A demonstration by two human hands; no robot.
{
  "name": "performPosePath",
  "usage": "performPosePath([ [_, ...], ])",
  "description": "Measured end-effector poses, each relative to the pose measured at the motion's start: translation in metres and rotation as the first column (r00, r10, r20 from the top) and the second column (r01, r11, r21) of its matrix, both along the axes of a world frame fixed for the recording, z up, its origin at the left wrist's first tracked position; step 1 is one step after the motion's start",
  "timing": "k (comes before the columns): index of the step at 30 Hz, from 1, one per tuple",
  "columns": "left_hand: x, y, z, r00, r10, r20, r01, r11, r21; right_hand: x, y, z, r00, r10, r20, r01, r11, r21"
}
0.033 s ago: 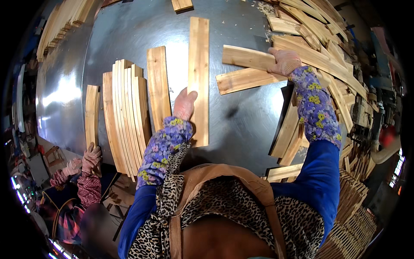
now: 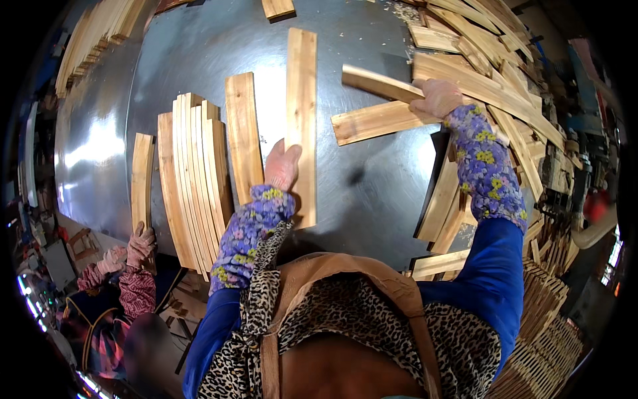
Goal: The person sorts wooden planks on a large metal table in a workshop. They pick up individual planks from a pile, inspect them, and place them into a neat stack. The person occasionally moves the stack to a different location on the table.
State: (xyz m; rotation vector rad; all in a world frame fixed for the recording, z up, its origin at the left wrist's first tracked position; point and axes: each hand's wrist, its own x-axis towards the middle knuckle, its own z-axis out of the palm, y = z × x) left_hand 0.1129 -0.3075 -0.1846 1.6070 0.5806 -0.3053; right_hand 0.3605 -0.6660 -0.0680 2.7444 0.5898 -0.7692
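My left hand [image 2: 282, 165], in a pale pink glove, is closed on the edge of a long wooden slat [image 2: 302, 100] that points away from me. Another wooden slat [image 2: 244, 126] lies just left of it. On the right, my right hand [image 2: 438, 98] grips the near end of a short wooden board [image 2: 379, 82], which is tipped partly onto its edge and slightly blurred. Under that hand a second board [image 2: 379, 123] lies flat on the metal table [image 2: 372, 179], its right end close to my wrist.
Left of my left arm stands a row of slats on edge [image 2: 193, 173]. A co-worker's gloved hands [image 2: 139, 246] hold a slat [image 2: 141, 176] at the lower left. A loose heap of boards [image 2: 492, 80] fills the right side. More slats [image 2: 100, 40] are stacked at the far left.
The slat in my left hand has shifted slightly left. My right hand has turned its board from lying flat toward its edge.
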Motion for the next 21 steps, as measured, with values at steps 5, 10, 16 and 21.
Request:
performPosePath([
  [5, -0.037, -0.03, 0.024, 0.991, -0.119, 0.054, 0.11, 0.984, 0.137, -0.053, 0.013, -0.095, 1.0, 0.029, -0.003, -0.026, 0.949, 0.313],
  [10, -0.06, -0.061, 0.032, 0.954, -0.292, -0.072, 0.29, 0.831, 0.475, -0.139, 0.139, -0.058, 0.945, -0.145, -0.292, 0.294, 0.763, 0.576],
  [16, -0.082, -0.01, -0.005, 0.996, -0.039, -0.077, 0.052, 0.985, 0.162, -0.082, -0.033, -0.079, 0.956, 0.073, 0.283, -0.12, 0.981, 0.154],
  [21, -0.113, 0.009, 0.003, 0.991, 0.129, 0.023, -0.13, 0.943, 0.308, -0.033, 0.03, -0.013, 0.998, 0.04, 0.045, -0.046, 0.986, 0.159],
])
